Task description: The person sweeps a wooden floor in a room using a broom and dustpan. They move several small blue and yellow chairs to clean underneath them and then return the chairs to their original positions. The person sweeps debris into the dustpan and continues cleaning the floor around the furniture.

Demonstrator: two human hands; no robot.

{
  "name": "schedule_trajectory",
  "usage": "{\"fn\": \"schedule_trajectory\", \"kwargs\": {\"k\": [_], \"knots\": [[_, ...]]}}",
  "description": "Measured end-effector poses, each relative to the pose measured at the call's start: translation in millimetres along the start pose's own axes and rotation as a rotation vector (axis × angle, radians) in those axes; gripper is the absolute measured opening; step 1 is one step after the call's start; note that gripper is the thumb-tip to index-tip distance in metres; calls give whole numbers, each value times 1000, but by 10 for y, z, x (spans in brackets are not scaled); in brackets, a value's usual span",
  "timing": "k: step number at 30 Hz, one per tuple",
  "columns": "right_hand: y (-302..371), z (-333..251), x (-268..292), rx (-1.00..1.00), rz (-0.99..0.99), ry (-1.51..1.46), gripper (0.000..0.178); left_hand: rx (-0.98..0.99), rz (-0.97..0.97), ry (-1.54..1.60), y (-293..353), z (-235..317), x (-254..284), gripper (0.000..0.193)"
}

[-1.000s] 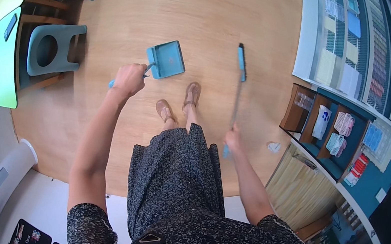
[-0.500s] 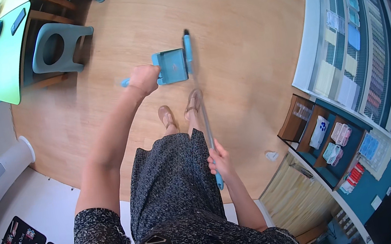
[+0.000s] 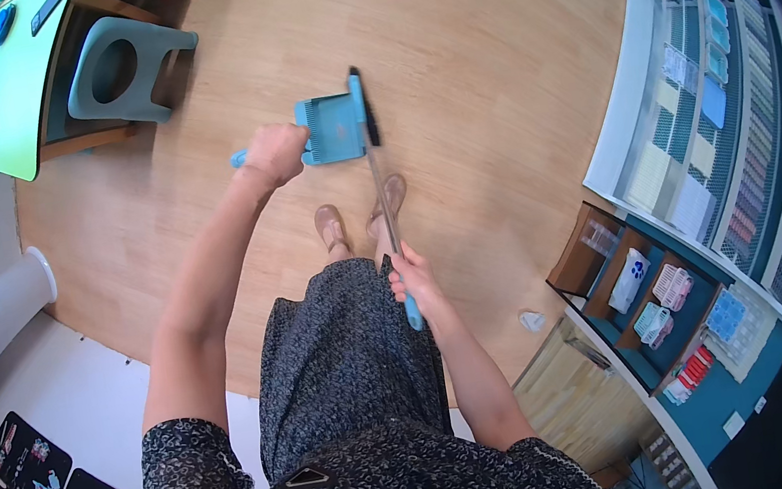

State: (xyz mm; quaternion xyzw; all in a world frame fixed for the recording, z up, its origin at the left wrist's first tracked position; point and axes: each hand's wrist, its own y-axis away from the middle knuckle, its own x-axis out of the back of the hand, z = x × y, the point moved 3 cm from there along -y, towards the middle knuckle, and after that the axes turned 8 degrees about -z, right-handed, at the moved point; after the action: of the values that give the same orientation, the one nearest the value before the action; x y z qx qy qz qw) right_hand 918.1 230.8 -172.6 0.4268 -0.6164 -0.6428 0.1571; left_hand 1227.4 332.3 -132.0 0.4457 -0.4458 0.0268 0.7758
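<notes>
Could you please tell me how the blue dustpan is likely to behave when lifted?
The blue dustpan looks like moulded plastic with crisp, straight edges, so it is probably stiff and fairly light. With the left hand gripping its handle at one side, the pan's far edge may tend to dip.

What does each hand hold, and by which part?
Left hand: square blue dustpan, by its handle. Right hand: blue-headed, grey-poled broom, near its blue handle end.
</notes>
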Motion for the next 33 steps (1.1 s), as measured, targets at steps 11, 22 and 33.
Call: {"fn": "schedule_trajectory", "kwargs": {"k": [11, 22, 33], "knots": [[-9, -197, 942, 493, 394, 839, 56, -7, 45, 67, 208, -317, -96, 10], [226, -73, 115, 98, -77, 254, 57, 77, 50, 76, 340, -439, -237, 10], [-608, -196, 729, 374, 385, 776, 58, 62, 72, 127, 561, -556, -223, 14]]}}
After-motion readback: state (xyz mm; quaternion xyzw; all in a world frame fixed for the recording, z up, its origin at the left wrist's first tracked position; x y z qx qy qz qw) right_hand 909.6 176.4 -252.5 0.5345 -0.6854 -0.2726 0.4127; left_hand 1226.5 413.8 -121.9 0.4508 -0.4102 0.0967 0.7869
